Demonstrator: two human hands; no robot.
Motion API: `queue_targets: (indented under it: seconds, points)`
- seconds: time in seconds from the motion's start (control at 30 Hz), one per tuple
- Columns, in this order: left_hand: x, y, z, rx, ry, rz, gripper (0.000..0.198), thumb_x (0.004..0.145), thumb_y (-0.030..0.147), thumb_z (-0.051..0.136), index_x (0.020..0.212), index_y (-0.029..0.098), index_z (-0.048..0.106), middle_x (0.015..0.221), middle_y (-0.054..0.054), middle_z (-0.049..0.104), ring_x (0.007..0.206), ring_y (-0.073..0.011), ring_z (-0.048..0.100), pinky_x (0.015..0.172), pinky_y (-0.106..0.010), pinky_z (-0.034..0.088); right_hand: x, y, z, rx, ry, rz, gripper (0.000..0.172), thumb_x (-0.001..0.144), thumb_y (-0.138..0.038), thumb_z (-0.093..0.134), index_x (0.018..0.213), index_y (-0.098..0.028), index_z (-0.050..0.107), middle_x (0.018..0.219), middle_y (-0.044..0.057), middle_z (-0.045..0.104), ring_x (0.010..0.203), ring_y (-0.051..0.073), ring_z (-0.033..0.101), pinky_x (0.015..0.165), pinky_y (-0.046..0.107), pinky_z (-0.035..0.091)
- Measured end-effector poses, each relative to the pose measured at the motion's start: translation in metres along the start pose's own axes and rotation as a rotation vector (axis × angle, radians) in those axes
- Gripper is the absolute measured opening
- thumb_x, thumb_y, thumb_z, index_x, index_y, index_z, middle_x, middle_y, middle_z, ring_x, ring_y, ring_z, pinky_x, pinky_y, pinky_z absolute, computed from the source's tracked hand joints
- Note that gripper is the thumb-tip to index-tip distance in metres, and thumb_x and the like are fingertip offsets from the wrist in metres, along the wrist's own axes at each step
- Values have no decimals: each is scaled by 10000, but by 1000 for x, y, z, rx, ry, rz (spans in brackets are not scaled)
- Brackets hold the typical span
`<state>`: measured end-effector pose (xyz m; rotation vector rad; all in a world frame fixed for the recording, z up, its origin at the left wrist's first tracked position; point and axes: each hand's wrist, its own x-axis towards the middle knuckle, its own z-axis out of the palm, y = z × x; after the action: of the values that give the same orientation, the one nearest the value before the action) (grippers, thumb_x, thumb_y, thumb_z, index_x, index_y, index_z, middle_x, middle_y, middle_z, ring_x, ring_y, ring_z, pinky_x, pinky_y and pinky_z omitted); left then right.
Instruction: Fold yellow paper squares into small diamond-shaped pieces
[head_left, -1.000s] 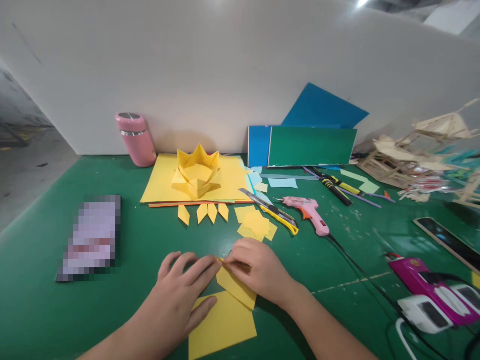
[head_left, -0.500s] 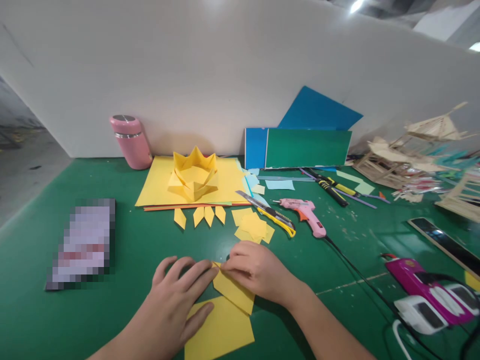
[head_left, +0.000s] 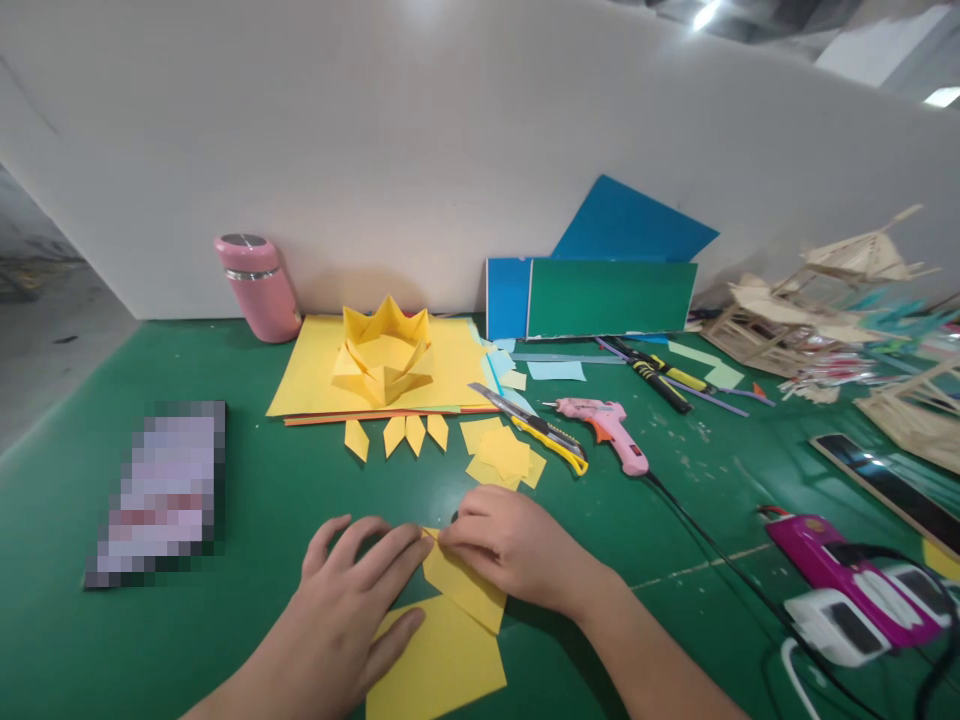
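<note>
My left hand (head_left: 360,590) lies with fingers stretched out, its fingertips pressing the left corner of a folded piece of yellow paper (head_left: 466,585). My right hand (head_left: 514,545) pinches the upper edge of the same piece, thumb and index finger together close to the left fingertips. Below it, a flat yellow paper sheet (head_left: 442,665) lies partly under my left thumb. Beyond my hands are several small yellow paper diamonds (head_left: 394,436) and a loose pile of yellow paper squares (head_left: 504,452). A folded yellow paper crown-like shape (head_left: 384,350) stands on a stack of coloured paper (head_left: 465,370).
A utility knife (head_left: 544,430) and a pink glue gun (head_left: 607,425) with a trailing cord lie right of the squares. Farther right are a phone (head_left: 885,490) and a magenta power strip (head_left: 847,560). A pink flask (head_left: 259,290) stands back left; wooden models (head_left: 795,310) are back right.
The camera view has shifted slightly. Both hands stay at the folded yellow paper in nearly the same pose.
</note>
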<state>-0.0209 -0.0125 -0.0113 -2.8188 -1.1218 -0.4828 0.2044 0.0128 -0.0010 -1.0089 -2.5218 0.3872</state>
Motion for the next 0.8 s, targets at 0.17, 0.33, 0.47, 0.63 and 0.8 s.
queue_targets:
  seconds: [0.17,0.33,0.47,0.63,0.8]
  points:
    - [1,1,-2,10,17,12,356,850,300,548,1204,260,568,1140,-10,682,959,-243,551,913,-408,335,0,-1,-1,-9,-4,-2,195,926,-184,509,836,-182,682,704,27,590,689,156,525,586,261,356]
    - [1,1,-2,-14,-35,-6,370,853,318,557,1219,273,572,1149,-8,677,977,-237,556,923,-391,364,0,-1,0,5,-1,11,191,932,-189,502,858,-189,678,722,31,592,706,158,530,592,260,361]
    - [-2,0,2,-55,-47,-45,382,871,332,540,1252,303,549,1177,-5,660,1017,-237,545,956,-401,347,0,-1,0,11,-4,16,169,921,-179,522,855,-192,677,722,26,589,711,156,530,599,257,365]
    - [-4,-1,5,-48,-31,-33,410,881,342,538,1289,307,518,1191,2,653,1018,-241,539,961,-421,323,0,-2,-2,-7,4,17,192,927,-185,506,841,-192,678,713,26,585,703,158,525,599,263,362]
    - [-3,-1,2,-24,-48,-19,387,884,380,532,1264,305,539,1196,9,651,1020,-244,531,961,-424,305,0,-2,-2,-14,-5,18,181,919,-182,518,846,-187,684,710,24,586,698,158,522,588,260,354]
